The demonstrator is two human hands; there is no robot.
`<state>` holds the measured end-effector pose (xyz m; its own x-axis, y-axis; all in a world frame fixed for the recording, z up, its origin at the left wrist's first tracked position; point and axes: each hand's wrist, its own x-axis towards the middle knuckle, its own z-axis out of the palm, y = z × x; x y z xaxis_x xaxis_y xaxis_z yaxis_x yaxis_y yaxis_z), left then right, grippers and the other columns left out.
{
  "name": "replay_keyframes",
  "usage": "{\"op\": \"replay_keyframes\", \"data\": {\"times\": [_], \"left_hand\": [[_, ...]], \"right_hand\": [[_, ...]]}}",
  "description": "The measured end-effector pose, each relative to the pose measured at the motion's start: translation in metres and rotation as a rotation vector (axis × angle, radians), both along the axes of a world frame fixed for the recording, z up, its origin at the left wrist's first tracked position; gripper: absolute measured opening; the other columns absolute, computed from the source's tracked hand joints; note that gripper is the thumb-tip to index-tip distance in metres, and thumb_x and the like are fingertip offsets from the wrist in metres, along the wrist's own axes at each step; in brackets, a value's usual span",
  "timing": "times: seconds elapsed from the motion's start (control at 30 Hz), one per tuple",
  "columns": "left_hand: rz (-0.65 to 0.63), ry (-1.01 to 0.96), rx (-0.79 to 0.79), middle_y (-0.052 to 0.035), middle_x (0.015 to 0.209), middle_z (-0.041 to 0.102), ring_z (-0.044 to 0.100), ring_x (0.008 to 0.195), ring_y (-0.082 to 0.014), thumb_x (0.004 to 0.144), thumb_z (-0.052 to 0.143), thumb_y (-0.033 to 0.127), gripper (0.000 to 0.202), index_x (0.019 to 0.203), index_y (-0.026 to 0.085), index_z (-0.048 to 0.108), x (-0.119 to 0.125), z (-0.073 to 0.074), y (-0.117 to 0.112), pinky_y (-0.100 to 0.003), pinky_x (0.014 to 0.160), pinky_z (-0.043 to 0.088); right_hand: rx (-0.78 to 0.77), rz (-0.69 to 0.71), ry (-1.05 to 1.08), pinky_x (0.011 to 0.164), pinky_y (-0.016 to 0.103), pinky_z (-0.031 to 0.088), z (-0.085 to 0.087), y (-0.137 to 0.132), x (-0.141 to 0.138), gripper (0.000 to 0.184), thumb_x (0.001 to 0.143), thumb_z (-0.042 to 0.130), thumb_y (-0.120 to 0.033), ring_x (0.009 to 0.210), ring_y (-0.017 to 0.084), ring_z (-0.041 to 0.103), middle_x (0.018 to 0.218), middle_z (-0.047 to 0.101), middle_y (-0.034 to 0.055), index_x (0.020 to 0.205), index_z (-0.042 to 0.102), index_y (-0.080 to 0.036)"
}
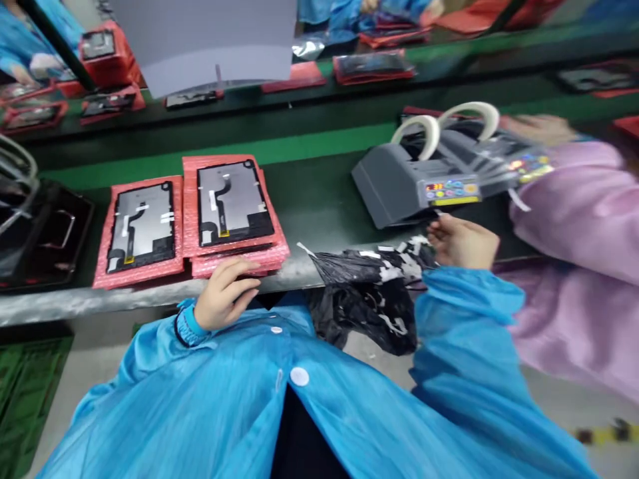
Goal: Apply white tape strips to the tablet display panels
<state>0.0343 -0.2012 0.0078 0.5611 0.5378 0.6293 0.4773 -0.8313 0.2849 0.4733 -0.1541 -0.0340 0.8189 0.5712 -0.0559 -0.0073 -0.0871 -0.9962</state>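
Below the dispenser's (405, 181) blurred digits (438, 187), right hand (465, 241) pinches tape (439, 213); left hand (225, 294) lies spread.

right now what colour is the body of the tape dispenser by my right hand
Grey; the tape dispenser shows best in the head view.

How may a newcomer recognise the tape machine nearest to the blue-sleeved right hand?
Find the dark green bench and the red-wrapped panels upon it. Farther right stands the grey tape machine, a white roll on top. Unlike its twin beside the lilac sleeve, it has the right hand at its front edge.
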Motion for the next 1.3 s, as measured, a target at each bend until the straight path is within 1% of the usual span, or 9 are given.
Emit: {"op": "replay_keyframes", "data": {"times": [0.07, 0.17, 0.33, 0.47, 0.57, 0.7, 0.83, 1.07, 1.3], "left_hand": [[0.024, 0.000, 0.023, -0.0091, 0.108, 0.072, 0.065, 0.103, -0.0216, 0.089, 0.059, 0.017, 0.012, 0.098, 0.022, 0.065, -0.007, 0.008, 0.000, -0.040, 0.085, 0.057], [0.071, 0.046, 0.051, -0.0078, 0.106, 0.073, 0.065, 0.102, -0.0217, 0.088, 0.060, 0.017, 0.012, 0.097, 0.023, 0.066, -0.027, 0.032, 0.011, -0.041, 0.087, 0.056], [0.123, 0.241, -0.072, -0.0073, 0.107, 0.073, 0.063, 0.106, -0.0272, 0.091, 0.051, 0.031, 0.023, 0.098, 0.026, 0.072, -0.070, 0.063, 0.106, -0.053, 0.099, 0.047], [-0.028, 0.383, -0.145, -0.0087, 0.122, 0.070, 0.058, 0.116, -0.0295, 0.093, 0.045, 0.040, 0.035, 0.111, 0.025, 0.072, -0.081, 0.047, 0.197, -0.056, 0.106, 0.038], [-0.126, 0.451, -0.208, -0.0104, 0.135, 0.063, 0.051, 0.124, -0.0320, 0.092, 0.047, 0.048, 0.043, 0.122, 0.025, 0.067, -0.080, 0.022, 0.231, -0.057, 0.110, 0.033], [-0.162, 0.472, -0.254, -0.0095, 0.141, 0.058, 0.040, 0.133, -0.0371, 0.088, 0.054, 0.057, 0.051, 0.130, 0.029, 0.063, -0.078, 0.000, 0.240, -0.060, 0.111, 0.026], [-0.183, 0.512, -0.274, -0.0087, 0.145, 0.053, 0.036, 0.135, -0.0368, 0.088, 0.052, 0.063, 0.057, 0.135, 0.032, 0.057, -0.078, -0.006, 0.240, -0.060, 0.112, 0.020], [-0.189, 0.489, -0.281, -0.0075, 0.145, 0.053, 0.036, 0.134, -0.0361, 0.086, 0.056, 0.064, 0.056, 0.132, 0.033, 0.059, -0.075, -0.009, 0.240, -0.059, 0.113, 0.020], [-0.189, 0.474, -0.286, -0.0080, 0.141, 0.056, 0.038, 0.132, -0.0361, 0.085, 0.057, 0.065, 0.056, 0.129, 0.031, 0.061, -0.072, -0.007, 0.238, -0.059, 0.111, 0.022]], "right_hand": [[0.081, 0.021, -0.120, 0.058, 0.042, 0.053, -0.004, -0.003, 0.002, 0.022, 0.073, 0.075, -0.032, 0.065, 0.027, 0.066, 0.056, 0.057, 0.0033, 0.059, 0.058, -0.032], [0.161, 0.011, -0.288, 0.060, 0.045, 0.052, 0.018, -0.014, -0.021, 0.020, 0.074, 0.073, -0.039, 0.066, 0.029, 0.065, 0.059, 0.059, 0.0048, 0.061, 0.060, -0.033], [0.228, 0.372, -0.313, 0.056, 0.033, 0.047, 0.068, 0.015, -0.110, 0.022, 0.068, 0.073, -0.045, 0.056, 0.015, 0.053, 0.064, 0.062, 0.0030, 0.064, 0.063, -0.025], [0.099, 0.764, -0.324, 0.055, 0.023, 0.042, 0.076, 0.081, -0.181, 0.027, 0.076, 0.069, -0.044, 0.057, 0.010, 0.049, 0.062, 0.058, -0.0008, 0.069, 0.060, -0.020], [-0.030, 0.961, -0.386, 0.058, 0.023, 0.041, 0.070, 0.130, -0.223, 0.023, 0.078, 0.068, -0.035, 0.056, 0.009, 0.046, 0.057, 0.052, -0.0026, 0.067, 0.059, -0.017], [-0.150, 1.114, -0.517, 0.063, 0.025, 0.043, 0.058, 0.175, -0.260, 0.019, 0.079, 0.065, -0.029, 0.059, 0.011, 0.048, 0.055, 0.050, -0.0028, 0.065, 0.059, -0.017], [-0.218, 1.172, -0.731, 0.075, 0.031, 0.047, 0.045, 0.196, -0.279, 0.019, 0.079, 0.064, -0.023, 0.071, 0.016, 0.056, 0.060, 0.056, 0.0013, 0.061, 0.060, -0.017], [-0.307, 1.134, -0.956, 0.091, 0.045, 0.048, 0.032, 0.202, -0.294, 0.015, 0.080, 0.066, -0.028, 0.099, 0.027, 0.058, 0.086, 0.064, 0.0091, 0.071, 0.068, -0.016], [-0.308, 1.154, -0.984, 0.093, 0.049, 0.049, 0.023, 0.206, -0.290, 0.022, 0.084, 0.064, -0.037, 0.107, 0.031, 0.055, 0.095, 0.062, 0.0131, 0.075, 0.067, -0.016]]}}
